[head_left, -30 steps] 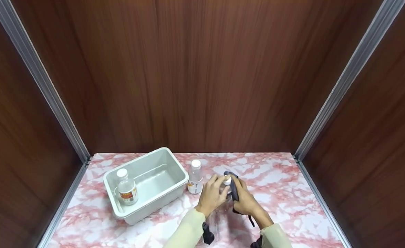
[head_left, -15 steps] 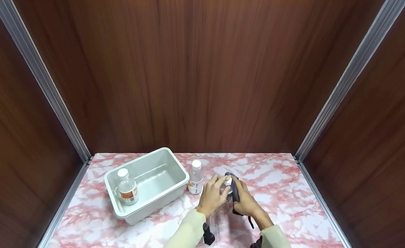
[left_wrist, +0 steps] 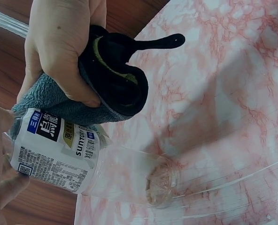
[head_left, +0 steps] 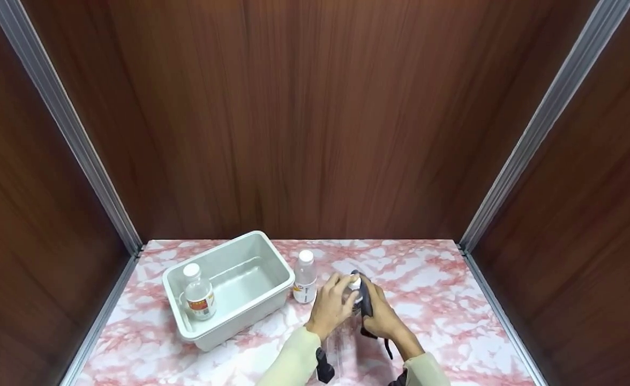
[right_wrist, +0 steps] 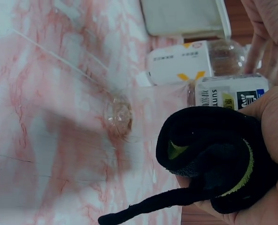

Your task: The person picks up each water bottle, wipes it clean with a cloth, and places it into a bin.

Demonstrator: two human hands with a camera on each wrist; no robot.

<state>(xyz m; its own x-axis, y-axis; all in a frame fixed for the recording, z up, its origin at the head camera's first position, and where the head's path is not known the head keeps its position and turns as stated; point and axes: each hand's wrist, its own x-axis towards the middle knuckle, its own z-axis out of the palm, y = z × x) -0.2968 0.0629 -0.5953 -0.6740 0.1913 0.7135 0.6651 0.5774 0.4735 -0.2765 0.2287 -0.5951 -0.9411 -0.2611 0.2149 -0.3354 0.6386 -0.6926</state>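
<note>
My left hand (head_left: 330,303) grips the upper part of a clear plastic bottle (left_wrist: 59,154), its fingers curled near the white cap (head_left: 355,283). The bottle stands upright on the marbled table and has a white label with SUNTORY lettering. On its right side, my right hand (head_left: 383,316) holds a rolled cleaning cloth (right_wrist: 214,159) against the label. This cloth has a grey-green towelling face, black edging, some yellow-green inside and a black hanging loop (left_wrist: 160,42). The hands and cloth hide much of the bottle in the head view.
Left of my hands stands another clear, white-capped bottle (head_left: 305,292). Beyond it a light grey bin (head_left: 242,327) sits at an angle, with a labelled bottle (head_left: 200,300) upright inside its left end. Dark wooden panels (head_left: 293,134) enclose the table at the back and sides.
The cloth in my right hand has shifted very slightly, its loop moving a little down and left in the head view. The left hand keeps its grip; the other bottles and bin stay put.
</note>
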